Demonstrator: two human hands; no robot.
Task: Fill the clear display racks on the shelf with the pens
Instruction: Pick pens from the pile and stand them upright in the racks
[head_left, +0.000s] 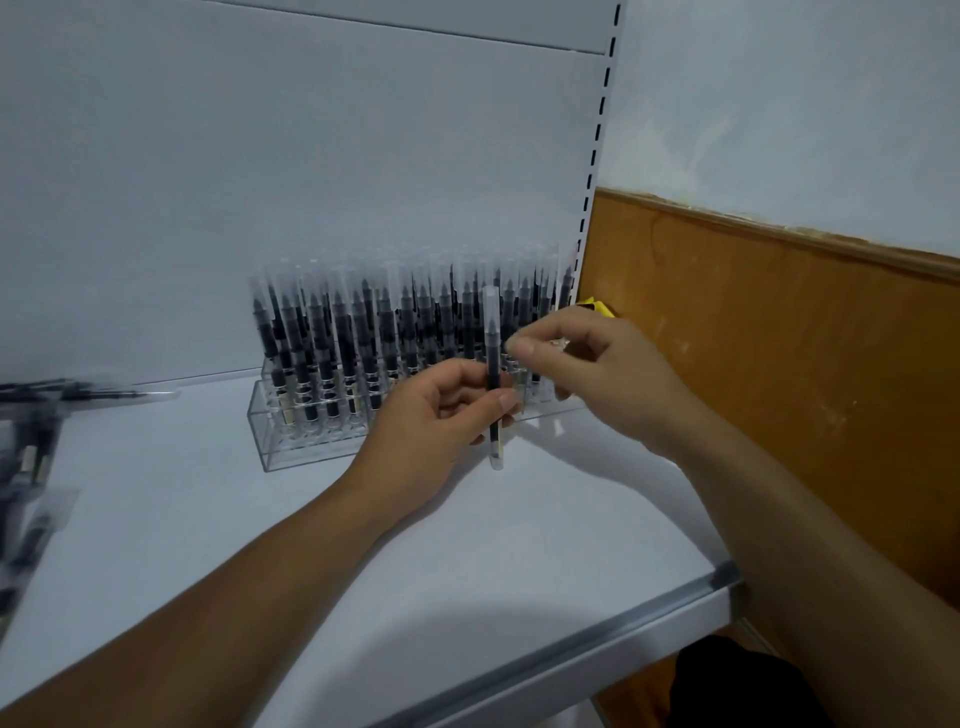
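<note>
Two bare forearms reach in from the near edge over a smooth white shelf (363, 545) with a grey metal front strip. A dark shape at the near right corner is cut off and hard to name.

The left hand (447, 410) curls its fingers and thumb round one pen (491, 332), held upright just in front of the rack's right end. The pen is a slim clear tube with a black core and a clear cap, and its lower tip hangs above the shelf. The right hand (592, 364) sits just right of the pen with thumb and forefinger drawn together near the cap. Whether they pinch anything cannot be told.

At the left edge lie loose pens (36, 395), blurred and cut off, too smeared to count.

Behind the hands stands one clear plastic display rack (291, 441), stepped and box-shaped. It is packed with upright racked pens (363, 332) in several rows, too many and too blurred to count. The hands hide its right end.

One small yellow object (598, 305) peeks out behind the right hand. Farther back rise the plain white back panel (260, 182), one slotted upright (597, 130) and, to the right, a scuffed orange-brown wood panel (779, 338).
</note>
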